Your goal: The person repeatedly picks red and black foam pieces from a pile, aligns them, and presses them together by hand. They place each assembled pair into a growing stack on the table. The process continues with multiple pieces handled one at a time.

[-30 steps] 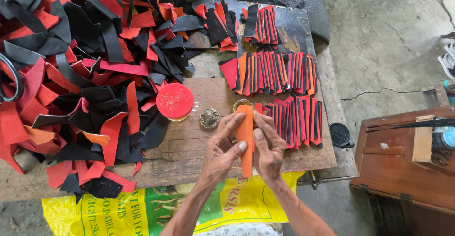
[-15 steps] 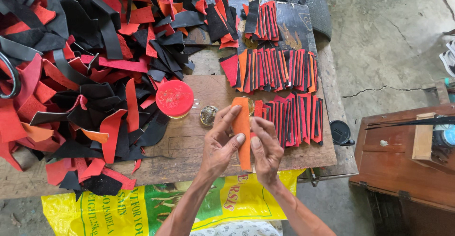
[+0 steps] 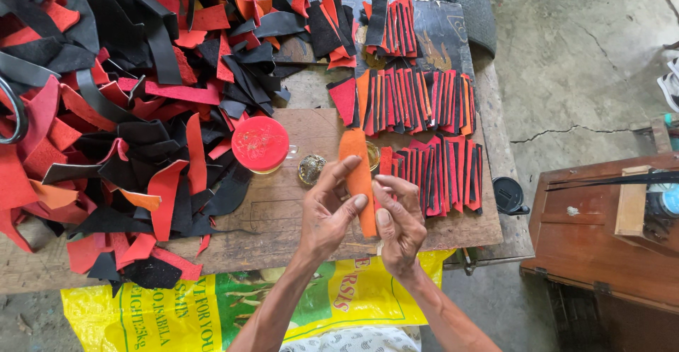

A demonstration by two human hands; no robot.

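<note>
While both hands, left (image 3: 327,214) and right (image 3: 397,217), pinch one orange strip (image 3: 358,175), finished rows (image 3: 417,101) sit far right, but a huge scrap pile (image 3: 120,111) waits left.

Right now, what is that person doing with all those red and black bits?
A person holds an orange strip upright between the left hand and the right hand, over a wooden board. Red and black strips lie in neat rows to the right. A big loose scrap pile and a red lid sit to the left.
</note>
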